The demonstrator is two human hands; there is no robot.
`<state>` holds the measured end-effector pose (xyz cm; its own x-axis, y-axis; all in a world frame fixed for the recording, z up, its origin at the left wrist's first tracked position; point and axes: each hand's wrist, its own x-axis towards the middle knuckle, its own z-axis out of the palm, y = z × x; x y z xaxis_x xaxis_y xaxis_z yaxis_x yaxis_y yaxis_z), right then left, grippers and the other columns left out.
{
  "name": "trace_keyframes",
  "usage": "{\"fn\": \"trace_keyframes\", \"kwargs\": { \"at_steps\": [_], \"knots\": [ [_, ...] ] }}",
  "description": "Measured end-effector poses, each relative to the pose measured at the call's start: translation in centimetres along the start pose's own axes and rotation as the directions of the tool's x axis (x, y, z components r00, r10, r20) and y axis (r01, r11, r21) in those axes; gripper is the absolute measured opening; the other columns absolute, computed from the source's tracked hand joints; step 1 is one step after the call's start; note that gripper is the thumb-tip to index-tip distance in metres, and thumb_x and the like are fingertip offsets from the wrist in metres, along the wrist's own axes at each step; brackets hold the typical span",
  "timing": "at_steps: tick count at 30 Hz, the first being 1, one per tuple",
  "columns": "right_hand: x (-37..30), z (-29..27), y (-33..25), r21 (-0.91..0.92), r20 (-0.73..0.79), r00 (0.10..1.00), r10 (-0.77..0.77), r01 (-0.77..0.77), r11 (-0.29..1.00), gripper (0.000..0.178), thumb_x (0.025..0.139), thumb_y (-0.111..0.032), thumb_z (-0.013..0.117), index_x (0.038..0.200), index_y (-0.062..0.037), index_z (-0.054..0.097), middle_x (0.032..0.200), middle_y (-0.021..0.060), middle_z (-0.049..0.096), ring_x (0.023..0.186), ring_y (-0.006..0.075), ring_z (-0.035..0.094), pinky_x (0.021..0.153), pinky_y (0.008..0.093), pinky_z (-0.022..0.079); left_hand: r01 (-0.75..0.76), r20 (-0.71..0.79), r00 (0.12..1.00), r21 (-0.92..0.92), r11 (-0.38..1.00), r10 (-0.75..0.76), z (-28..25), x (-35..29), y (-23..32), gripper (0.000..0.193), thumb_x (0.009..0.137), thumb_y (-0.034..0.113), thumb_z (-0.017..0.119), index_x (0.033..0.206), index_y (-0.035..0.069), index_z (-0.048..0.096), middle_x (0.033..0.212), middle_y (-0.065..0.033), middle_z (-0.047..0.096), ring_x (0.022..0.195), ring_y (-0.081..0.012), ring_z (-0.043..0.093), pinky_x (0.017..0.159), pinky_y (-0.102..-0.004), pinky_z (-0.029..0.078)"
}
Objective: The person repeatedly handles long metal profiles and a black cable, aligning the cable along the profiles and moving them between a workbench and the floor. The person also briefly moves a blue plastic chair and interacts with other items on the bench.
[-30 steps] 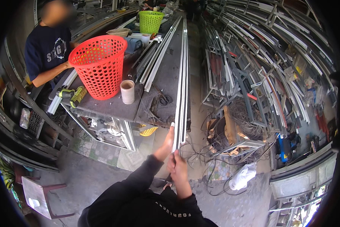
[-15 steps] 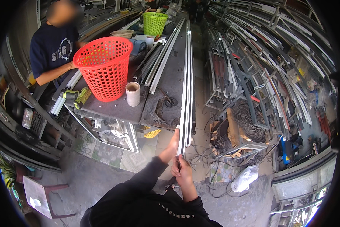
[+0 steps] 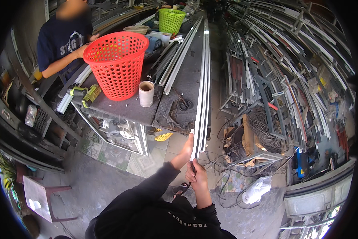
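A long white metal profile (image 3: 203,83) with dark lengthwise grooves runs along the right edge of the workbench, its near end sticking out toward me. My left hand (image 3: 185,152) grips that profile from its left side near the end, thumb up along it. Right at the end, my right hand (image 3: 197,175) is closed in a pinch on a thin black strip (image 3: 188,185), which trails down below the fingers. How far the strip runs into the profile is hidden by my fingers.
The dark workbench (image 3: 127,112) bears a red perforated basket (image 3: 117,69), a tape roll (image 3: 146,95), a green drill (image 3: 90,95), scissors (image 3: 184,103) and more profiles. Behind it stands a co-worker (image 3: 61,46). Racks of profiles (image 3: 282,51) and coiled cable (image 3: 262,127) fill the right.
The view has shifted slightly, so the bench and basket sit further right in it. Both hands keep their hold at the profile's near end; the black strip below my right hand shows more plainly.
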<state>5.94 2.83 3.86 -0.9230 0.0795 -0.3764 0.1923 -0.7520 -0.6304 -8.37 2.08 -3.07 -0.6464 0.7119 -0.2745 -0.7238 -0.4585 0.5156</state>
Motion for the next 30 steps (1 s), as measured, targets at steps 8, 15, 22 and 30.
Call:
{"fn": "trace_keyframes", "kwargs": {
  "at_steps": [8,15,22,30],
  "knots": [
    [-2.5,0.3,-5.2,-0.914,0.101,0.988,-0.116,0.138,0.382,0.038,0.095,-0.033,0.047,0.086,0.001,0.061,0.072,0.0076,0.062,0.067,0.0116,0.057,0.061,0.0259,0.044,0.053,0.156,0.987,-0.069,0.996,-0.041,-2.1,0.9,-1.5,0.072,0.092,0.062,0.02,0.12,0.003,0.051,0.095,-0.0119,0.063,0.077,-0.0252,0.064,0.056,-0.0371,0.054],
    [9.3,5.4,-15.4,-0.913,0.408,0.758,-0.509,0.335,-0.232,0.028,0.089,-0.024,0.057,0.08,0.0019,0.062,0.066,0.0097,0.062,0.058,0.0123,0.057,0.054,0.0288,0.042,0.023,0.101,0.988,0.658,0.753,-0.118,-5.3,-11.2,-1.2,0.084,0.09,0.065,0.008,0.133,-0.001,0.038,0.122,-0.0099,0.054,0.093,-0.0158,0.055,0.077,-0.0297,0.045],
    [25.8,9.5,-12.6,-0.73,0.232,0.947,-0.222,0.018,-0.683,0.033,0.076,-0.029,0.07,0.091,-0.001,0.067,0.098,0.0155,0.066,0.091,0.0289,0.065,0.078,0.0385,0.052,-0.221,0.394,0.911,0.716,0.663,-0.121,0.4,-16.7,2.0,0.058,0.1,0.043,0.024,0.104,-0.002,0.061,0.102,-0.0123,0.063,0.098,-0.0229,0.057,0.09,-0.0338,0.041],
    [26.4,8.9,-16.6,-0.799,0.182,0.977,-0.109,0.083,-0.596,0.041,0.068,-0.034,0.076,0.089,0.0006,0.068,0.092,0.0185,0.067,0.09,0.032,0.065,0.076,0.0392,0.052,-0.095,0.233,0.956,0.82,0.565,-0.178,0.9,-17.0,2.0,0.034,0.097,0.028,0.044,0.1,-0.001,0.062,0.1,-0.0085,0.064,0.098,-0.019,0.058,0.09,-0.0307,0.041]
  ]
}}
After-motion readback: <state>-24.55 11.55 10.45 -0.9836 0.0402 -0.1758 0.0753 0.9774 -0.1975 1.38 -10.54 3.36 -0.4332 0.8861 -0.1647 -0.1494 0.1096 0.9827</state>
